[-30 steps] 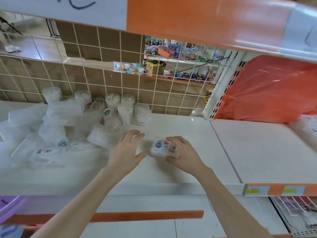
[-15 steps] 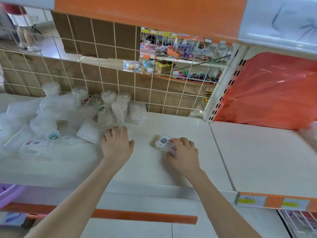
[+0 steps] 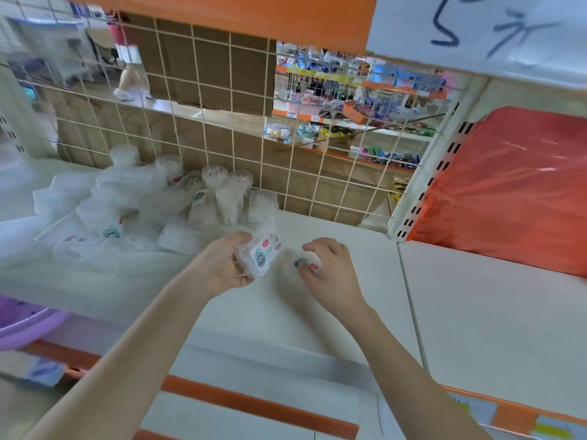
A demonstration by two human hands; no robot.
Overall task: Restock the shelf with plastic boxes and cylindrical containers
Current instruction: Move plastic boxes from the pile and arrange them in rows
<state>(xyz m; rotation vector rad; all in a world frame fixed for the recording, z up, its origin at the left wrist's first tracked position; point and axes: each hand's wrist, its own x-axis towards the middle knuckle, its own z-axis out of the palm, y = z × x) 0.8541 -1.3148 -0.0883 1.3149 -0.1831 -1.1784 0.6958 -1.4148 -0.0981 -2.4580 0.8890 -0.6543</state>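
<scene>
Two hands show in the head view, mid-frame, both on small clear boxes. We see the left hand with its grip curled round a labelled box; the box is tilted, sticker facing the camera. Just right of it, the right hand has its grip curled over a second box that sits on the white shelf. That box is blurred and we can't read its label. The two boxes are near each other, not touching. Left of centre, against the wire grid, we note a pile of clear boxes and cylindrical containers, some tubs upright, some tipped. Orange bag at right on the neighbouring shelf section. Purple basin at lower left edge. Handwritten sign upper right.
</scene>
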